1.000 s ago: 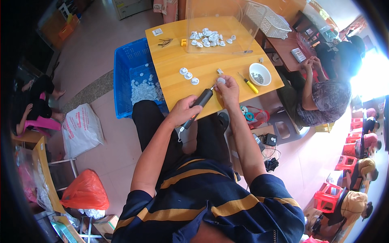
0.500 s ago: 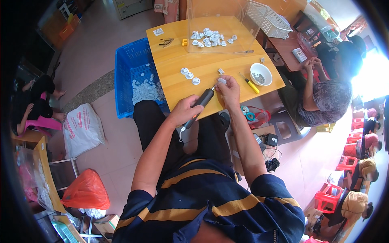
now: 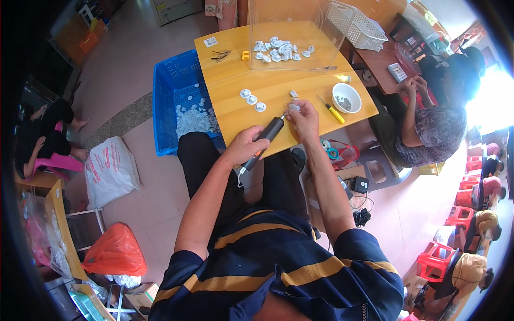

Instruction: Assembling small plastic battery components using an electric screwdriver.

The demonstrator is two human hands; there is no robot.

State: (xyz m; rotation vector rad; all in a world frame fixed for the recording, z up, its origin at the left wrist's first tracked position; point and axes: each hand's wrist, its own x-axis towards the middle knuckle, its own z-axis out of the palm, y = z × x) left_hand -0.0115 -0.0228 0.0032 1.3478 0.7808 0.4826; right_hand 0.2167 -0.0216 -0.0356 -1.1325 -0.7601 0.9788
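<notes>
Far left: white printed sack [image 3: 111, 170] on the floor, orange plastic bag [image 3: 115, 251] nearer the lower edge. Blue crate [image 3: 179, 101] stands against the left edge of the wooden counter [image 3: 278, 96], partly filled with small white parts. Left hand [image 3: 245, 147] wrapped closed around the black powered screwdriver [image 3: 265, 138], fingers curled over its body, thumb on top; tool tilted, tip pointing up and right toward the right hand. Three white round parts [image 3: 251, 99] lie in a loose row on the counter just above the tool. Right hand [image 3: 303, 116] pinches one small white part [image 3: 294, 107] between thumb and fingertips at the near counter edge; the screwdriver tip meets this part. Behind it, a clear plastic box [image 3: 300, 32] holds a heap of similar white pieces [image 3: 281, 49]. Right of the hand: a yellow-handled screwdriver [image 3: 331, 109] flat on the counter, then a white bowl [image 3: 347, 98] with small dark items inside, too small to identify. Far right: another person [image 3: 428, 123] seated at a neighbouring table.
</notes>
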